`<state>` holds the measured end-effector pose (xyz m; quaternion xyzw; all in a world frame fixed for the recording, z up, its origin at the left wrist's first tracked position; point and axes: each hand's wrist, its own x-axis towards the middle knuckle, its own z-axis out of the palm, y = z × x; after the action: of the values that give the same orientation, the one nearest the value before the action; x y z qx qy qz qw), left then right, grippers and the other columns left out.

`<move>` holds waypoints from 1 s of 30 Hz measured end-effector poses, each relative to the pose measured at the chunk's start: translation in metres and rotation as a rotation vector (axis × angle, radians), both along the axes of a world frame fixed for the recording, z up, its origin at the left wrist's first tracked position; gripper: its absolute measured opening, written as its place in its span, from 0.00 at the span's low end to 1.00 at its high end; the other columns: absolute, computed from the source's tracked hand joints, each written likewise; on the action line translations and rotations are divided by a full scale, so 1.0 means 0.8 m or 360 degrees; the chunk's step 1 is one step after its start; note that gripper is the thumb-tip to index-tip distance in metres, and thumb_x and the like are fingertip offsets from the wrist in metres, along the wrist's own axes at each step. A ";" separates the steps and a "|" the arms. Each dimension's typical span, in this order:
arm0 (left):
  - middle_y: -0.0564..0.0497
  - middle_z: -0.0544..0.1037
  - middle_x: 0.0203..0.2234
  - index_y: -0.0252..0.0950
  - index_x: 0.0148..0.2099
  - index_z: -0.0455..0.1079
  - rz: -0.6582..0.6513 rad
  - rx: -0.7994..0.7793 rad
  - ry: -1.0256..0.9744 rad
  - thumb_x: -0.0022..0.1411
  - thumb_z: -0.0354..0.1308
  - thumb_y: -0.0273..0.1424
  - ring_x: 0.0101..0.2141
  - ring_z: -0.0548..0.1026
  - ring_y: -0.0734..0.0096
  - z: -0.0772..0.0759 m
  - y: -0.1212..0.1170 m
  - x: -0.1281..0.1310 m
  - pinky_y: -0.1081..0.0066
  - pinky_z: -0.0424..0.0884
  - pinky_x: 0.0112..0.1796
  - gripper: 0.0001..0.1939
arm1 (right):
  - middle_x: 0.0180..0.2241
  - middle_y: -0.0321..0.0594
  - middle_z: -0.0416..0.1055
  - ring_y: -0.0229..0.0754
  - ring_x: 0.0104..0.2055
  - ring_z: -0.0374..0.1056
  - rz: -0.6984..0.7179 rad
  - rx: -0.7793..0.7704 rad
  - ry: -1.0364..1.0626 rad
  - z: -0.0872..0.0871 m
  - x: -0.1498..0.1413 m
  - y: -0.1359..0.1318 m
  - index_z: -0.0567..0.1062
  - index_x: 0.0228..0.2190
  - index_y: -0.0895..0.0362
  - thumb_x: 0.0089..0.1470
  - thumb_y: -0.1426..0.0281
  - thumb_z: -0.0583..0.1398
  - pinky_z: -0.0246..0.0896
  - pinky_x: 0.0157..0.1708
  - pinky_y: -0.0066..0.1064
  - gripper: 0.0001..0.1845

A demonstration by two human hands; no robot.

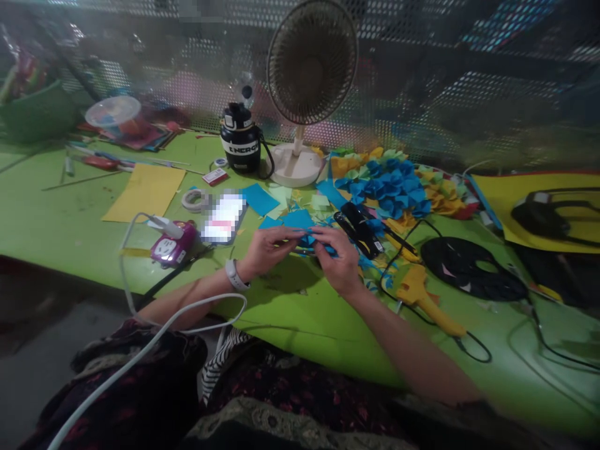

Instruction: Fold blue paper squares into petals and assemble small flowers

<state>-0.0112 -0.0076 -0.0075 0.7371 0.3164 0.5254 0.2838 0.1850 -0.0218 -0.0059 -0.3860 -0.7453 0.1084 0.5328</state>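
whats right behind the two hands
Just behind the left hand and right hand lie cut pieces of blue paper, with pale green scraps beyond. The hands hide whatever is beneath them and part of the blue piece between them.

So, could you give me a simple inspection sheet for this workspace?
Surface: green tabletop, paper scraps scattered about.
Things in work: blue paper, small, partly hidden by fingers.
Clutter: phone, tape roll, yellow sheet, yellow glue gun, heap of blue paper pieces.
Hands: left hand and right hand close together, fingertips pinching the small paper.
Cables: white cable passes in front of the left forearm.
Surroundings: fan; perforated screen behind.
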 end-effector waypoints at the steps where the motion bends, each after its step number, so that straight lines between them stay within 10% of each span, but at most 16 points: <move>1: 0.45 0.85 0.40 0.38 0.44 0.82 -0.0006 0.0019 -0.0004 0.64 0.62 0.29 0.39 0.84 0.67 -0.001 0.001 0.000 0.68 0.82 0.43 0.09 | 0.42 0.42 0.81 0.46 0.46 0.77 0.0002 -0.0041 0.0027 -0.001 0.000 0.000 0.78 0.36 0.51 0.63 0.67 0.60 0.73 0.48 0.44 0.06; 30: 0.43 0.84 0.40 0.31 0.54 0.74 -0.0071 -0.0510 -0.0132 0.62 0.61 0.33 0.36 0.82 0.69 0.007 -0.002 0.003 0.71 0.80 0.39 0.19 | 0.49 0.46 0.79 0.50 0.51 0.75 -0.0067 0.0147 -0.0370 -0.009 0.011 0.010 0.77 0.44 0.52 0.65 0.69 0.55 0.69 0.55 0.48 0.11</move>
<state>-0.0088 -0.0089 -0.0019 0.6669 0.3677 0.4919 0.4220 0.1937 -0.0137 -0.0129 -0.3867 -0.7978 0.0173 0.4622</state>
